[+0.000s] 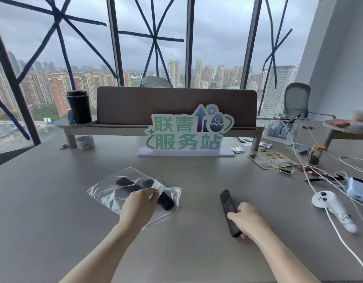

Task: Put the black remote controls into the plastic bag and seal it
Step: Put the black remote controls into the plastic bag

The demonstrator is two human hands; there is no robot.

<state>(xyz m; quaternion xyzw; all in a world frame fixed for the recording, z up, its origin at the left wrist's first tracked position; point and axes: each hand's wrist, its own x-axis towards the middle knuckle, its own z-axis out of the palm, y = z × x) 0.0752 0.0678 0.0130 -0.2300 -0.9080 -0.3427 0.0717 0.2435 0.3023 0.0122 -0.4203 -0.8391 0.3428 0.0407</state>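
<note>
Head view: the loading step is in hand. The left hand (140, 203) pinches the mouth of the plastic bag (107, 193), its fingers pressed together on the film, just beside a remote (165, 201) lying half in at the opening. The right hand (251, 220) curls its fingers round the last loose remote (229, 213) on the worktop (197, 176), right of the bag. Next, I judge, it must be carried left into the held-open mouth. Count: one bag; four remotes, I think, two dim shapes inside.
</note>
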